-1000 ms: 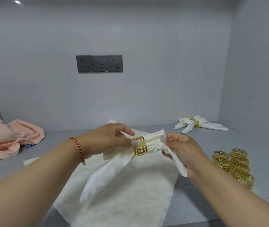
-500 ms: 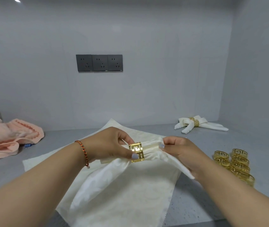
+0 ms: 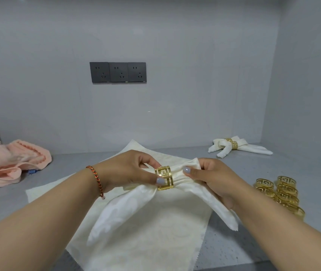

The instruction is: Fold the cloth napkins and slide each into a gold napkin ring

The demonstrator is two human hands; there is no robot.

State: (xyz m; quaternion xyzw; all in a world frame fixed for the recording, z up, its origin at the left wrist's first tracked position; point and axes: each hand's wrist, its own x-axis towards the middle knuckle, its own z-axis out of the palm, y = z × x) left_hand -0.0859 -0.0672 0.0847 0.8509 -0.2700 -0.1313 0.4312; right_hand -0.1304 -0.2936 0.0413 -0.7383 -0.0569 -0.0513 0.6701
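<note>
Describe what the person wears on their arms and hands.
Both forearms are bare, with no sleeves in view. The left wrist carries a thin braided bracelet in red, orange and dark threads. The fingernails on the left hand and right hand wear pale grey-lilac polish. No rings or watch show.

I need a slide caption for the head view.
Both hands seat a gold ring on a folded napkin.

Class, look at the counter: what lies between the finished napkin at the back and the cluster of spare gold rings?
In the head view, only bare grey counter lies between the finished napkin and the spare rings.
</note>
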